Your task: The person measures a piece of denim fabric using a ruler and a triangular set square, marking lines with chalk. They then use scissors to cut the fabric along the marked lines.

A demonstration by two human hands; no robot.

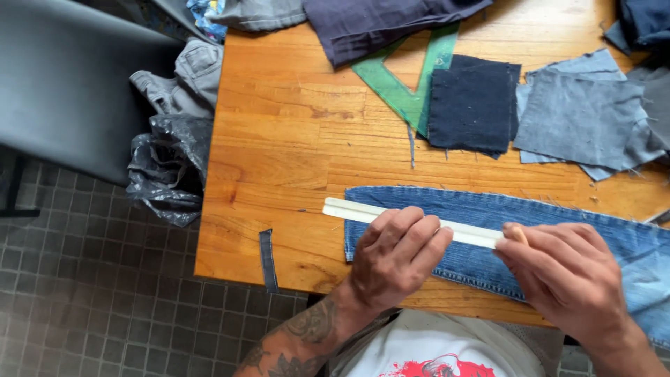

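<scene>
A white shirt with a red print (447, 356) fills the bottom edge, cut off by the frame. Above it, the left hand (398, 255) lies flat with fingers spread, pressing a pale ruler (349, 209) onto a blue denim strip (433, 202) on the wooden bench (279, 139). The ruler's middle is hidden beneath those fingers. The right hand (565, 276) is curled closed at the ruler's far end, pinching something small and tan; what it is cannot be made out. The denim runs off the right edge. A green set square (401, 94) lies partly under dark fabric squares (471, 105).
</scene>
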